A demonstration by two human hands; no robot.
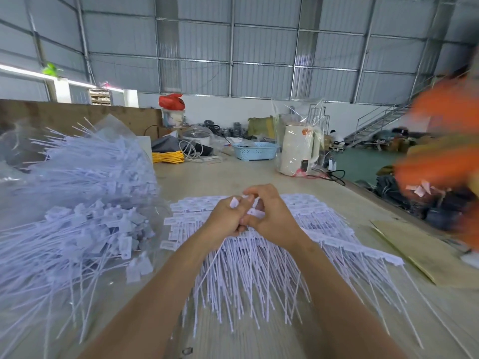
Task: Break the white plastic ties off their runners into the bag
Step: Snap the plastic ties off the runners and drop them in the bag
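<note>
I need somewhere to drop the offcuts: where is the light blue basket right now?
The light blue basket sits at the table's far end, centre of the head view, just left of the cream kettle.

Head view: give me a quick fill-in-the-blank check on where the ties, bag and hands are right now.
1. Both the left hand and the right hand grip white plastic ____.
2. The clear bag of loose ties lies to the person's ____.
3. The blue basket stands ____ of the cream electric kettle.
4. The coiled cable at the table's far end is ____.

Missing words: ties; left; left; yellow
</note>
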